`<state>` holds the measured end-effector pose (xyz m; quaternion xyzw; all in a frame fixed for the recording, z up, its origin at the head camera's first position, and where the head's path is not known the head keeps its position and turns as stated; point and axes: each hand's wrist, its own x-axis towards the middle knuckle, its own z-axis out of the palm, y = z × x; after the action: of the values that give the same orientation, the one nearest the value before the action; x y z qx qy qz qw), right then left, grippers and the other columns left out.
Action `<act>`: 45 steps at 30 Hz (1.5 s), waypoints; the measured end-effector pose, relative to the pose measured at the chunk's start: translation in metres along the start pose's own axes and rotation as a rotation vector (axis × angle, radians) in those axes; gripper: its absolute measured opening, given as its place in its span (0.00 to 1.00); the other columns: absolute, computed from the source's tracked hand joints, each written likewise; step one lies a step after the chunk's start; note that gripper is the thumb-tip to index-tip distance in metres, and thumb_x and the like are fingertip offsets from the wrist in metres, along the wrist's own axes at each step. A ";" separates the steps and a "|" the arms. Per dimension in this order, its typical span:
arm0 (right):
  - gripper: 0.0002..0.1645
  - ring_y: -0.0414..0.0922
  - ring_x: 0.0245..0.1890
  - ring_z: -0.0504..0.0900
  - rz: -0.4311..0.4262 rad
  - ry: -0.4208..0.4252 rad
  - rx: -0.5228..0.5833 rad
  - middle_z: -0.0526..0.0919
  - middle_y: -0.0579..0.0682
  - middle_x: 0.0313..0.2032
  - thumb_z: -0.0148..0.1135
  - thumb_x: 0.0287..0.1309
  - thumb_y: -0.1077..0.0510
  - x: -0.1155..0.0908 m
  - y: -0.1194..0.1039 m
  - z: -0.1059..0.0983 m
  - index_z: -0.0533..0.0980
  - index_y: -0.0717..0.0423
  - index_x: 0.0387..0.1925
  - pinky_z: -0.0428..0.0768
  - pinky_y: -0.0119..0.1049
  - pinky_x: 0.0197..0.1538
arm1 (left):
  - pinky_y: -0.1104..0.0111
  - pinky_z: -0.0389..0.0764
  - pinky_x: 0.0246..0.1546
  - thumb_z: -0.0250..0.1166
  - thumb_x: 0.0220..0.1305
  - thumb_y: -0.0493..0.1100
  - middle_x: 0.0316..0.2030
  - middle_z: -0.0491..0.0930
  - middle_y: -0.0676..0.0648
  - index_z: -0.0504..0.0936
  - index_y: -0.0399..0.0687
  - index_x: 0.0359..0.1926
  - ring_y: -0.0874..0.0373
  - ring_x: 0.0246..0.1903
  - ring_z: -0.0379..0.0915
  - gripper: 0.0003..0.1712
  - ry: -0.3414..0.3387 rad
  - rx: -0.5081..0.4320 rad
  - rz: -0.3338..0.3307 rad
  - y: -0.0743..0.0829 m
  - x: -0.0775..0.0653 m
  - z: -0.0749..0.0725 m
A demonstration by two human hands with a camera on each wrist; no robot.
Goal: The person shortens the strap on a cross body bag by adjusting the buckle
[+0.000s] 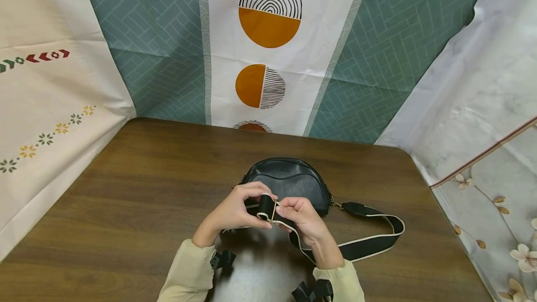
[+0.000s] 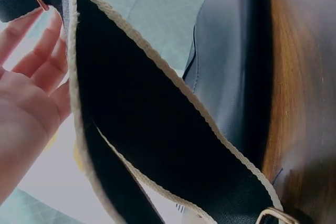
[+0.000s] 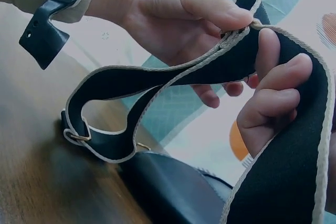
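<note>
A black shoulder strap (image 1: 365,246) with cream braided edges runs from a dark handbag (image 1: 289,181) into both hands. My left hand (image 1: 235,209) holds a folded loop of it between thumb and fingers, in front of the bag. Just to the right, my right hand (image 1: 308,223) pinches the strap beside a thin gold slide buckle (image 1: 274,210). The buckle stands between the two hands with the webbing through it. In the right wrist view the strap (image 3: 283,171) hangs in broad folds, and another gold metal ring (image 3: 79,137) shows lower down.
The bag rests on a brown wooden table (image 1: 126,199), its strap joined at the right by a gold clasp (image 1: 334,202). Patterned cloths (image 1: 159,50) hang behind and at both sides. Black camera mounts (image 1: 222,259) sit on both wrists.
</note>
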<state>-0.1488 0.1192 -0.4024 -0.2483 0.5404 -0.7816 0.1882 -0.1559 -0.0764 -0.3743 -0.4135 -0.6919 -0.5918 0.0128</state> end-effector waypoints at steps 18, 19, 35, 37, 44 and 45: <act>0.09 0.34 0.18 0.76 0.028 -0.005 -0.014 0.81 0.43 0.24 0.55 0.57 0.66 -0.011 0.000 -0.016 0.80 0.52 0.30 0.73 0.24 0.20 | 0.66 0.72 0.38 0.74 0.32 0.27 0.35 0.77 0.42 0.78 0.30 0.39 0.54 0.38 0.69 0.25 0.054 0.054 0.082 0.012 0.000 -0.012; 0.10 0.34 0.18 0.76 0.029 -0.003 -0.014 0.81 0.44 0.25 0.54 0.57 0.66 -0.011 0.001 -0.016 0.81 0.52 0.31 0.73 0.24 0.19 | 0.66 0.72 0.38 0.74 0.33 0.27 0.35 0.77 0.42 0.78 0.31 0.39 0.54 0.38 0.69 0.25 0.051 0.053 0.081 0.012 0.000 -0.013; 0.18 0.34 0.16 0.71 0.037 0.060 0.031 0.80 0.43 0.22 0.48 0.59 0.69 -0.009 0.001 -0.010 0.83 0.51 0.32 0.68 0.23 0.19 | 0.66 0.73 0.36 0.73 0.33 0.25 0.36 0.76 0.40 0.77 0.28 0.40 0.56 0.39 0.69 0.26 0.013 -0.012 0.033 0.011 0.002 -0.009; 0.18 0.35 0.17 0.71 0.033 0.056 0.027 0.80 0.44 0.22 0.48 0.59 0.69 -0.008 0.000 -0.009 0.83 0.51 0.32 0.68 0.23 0.19 | 0.66 0.73 0.37 0.74 0.32 0.26 0.36 0.76 0.41 0.77 0.28 0.40 0.55 0.39 0.69 0.27 0.005 -0.013 0.040 0.006 0.002 -0.009; 0.19 0.35 0.16 0.71 0.033 0.050 0.029 0.80 0.44 0.22 0.47 0.59 0.70 -0.004 -0.001 -0.006 0.82 0.51 0.31 0.68 0.23 0.19 | 0.65 0.73 0.40 0.76 0.34 0.34 0.38 0.77 0.46 0.79 0.34 0.41 0.54 0.40 0.70 0.27 -0.007 -0.010 0.039 -0.016 0.000 -0.004; 0.19 0.35 0.16 0.71 0.030 0.049 0.029 0.80 0.44 0.22 0.47 0.59 0.70 -0.003 -0.001 -0.005 0.82 0.51 0.31 0.68 0.24 0.19 | 0.65 0.72 0.41 0.76 0.33 0.34 0.38 0.77 0.46 0.79 0.34 0.41 0.54 0.40 0.70 0.27 -0.007 -0.013 0.038 -0.016 0.001 -0.004</act>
<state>-0.1492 0.1254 -0.4033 -0.2181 0.5370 -0.7924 0.1900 -0.1676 -0.0782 -0.3859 -0.4286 -0.6800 -0.5946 0.0192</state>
